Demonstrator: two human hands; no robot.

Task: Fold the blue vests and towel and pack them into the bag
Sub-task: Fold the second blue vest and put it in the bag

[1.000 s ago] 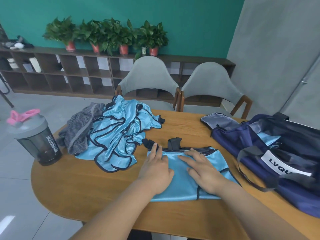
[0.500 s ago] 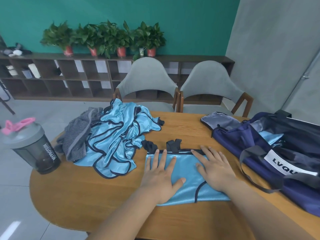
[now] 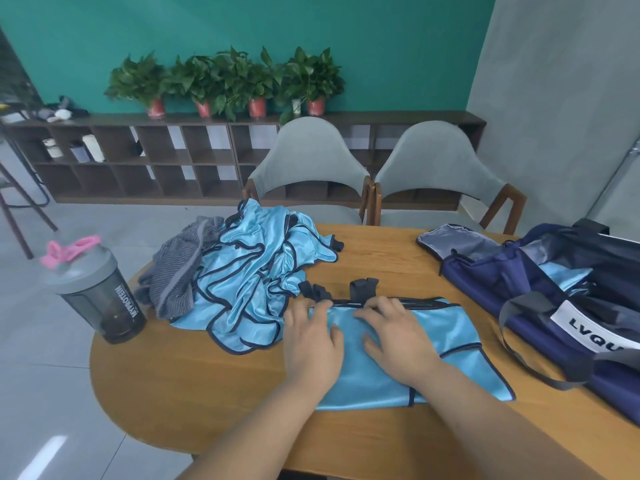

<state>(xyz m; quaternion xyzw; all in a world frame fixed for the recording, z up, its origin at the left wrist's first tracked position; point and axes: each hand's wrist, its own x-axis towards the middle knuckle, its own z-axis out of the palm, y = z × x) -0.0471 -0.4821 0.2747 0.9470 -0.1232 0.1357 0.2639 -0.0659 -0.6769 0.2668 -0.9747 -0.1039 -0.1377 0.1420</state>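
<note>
A folded light blue vest with dark trim lies flat on the wooden table in front of me. My left hand and my right hand rest palm down on it, side by side, fingers reaching its far edge near the black straps. A heap of unfolded blue vests sits to the left, with a grey striped towel against its left side. The open navy bag stands at the right, with blue fabric showing inside.
A grey shaker bottle with a pink lid loop stands at the table's left edge. Two grey chairs face the table's far side. Behind them a low shelf carries potted plants.
Both hands have slid together toward the middle of the vest's far edge. The right hand moved left from the vest's right part. The camera tilted slightly.
</note>
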